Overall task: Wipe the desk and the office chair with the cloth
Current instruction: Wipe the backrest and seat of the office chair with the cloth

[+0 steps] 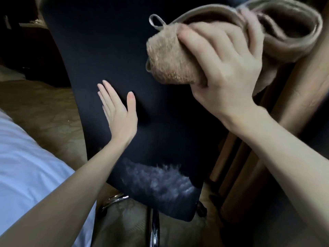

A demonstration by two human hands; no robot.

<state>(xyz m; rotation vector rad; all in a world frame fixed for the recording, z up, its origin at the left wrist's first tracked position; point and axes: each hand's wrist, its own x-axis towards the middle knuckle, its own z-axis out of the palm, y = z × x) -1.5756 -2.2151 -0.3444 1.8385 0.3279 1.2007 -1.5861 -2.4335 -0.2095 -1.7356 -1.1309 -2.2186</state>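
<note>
A white sheet [26,157] is seen at lower left, wooden slats [240,166] at right, a chrome base [154,229] below. The black chair [106,50], smeared pale low down, is pressed by the flat, straight-fingered left hand [119,114]. The bunched cloth [169,65] is gripped by the curled right hand [222,82] before the chair's upper right, its length running up-right.

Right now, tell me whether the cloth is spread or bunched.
Bunched: the right hand grips the cloth in a wad, loose folds trailing behind.
</note>
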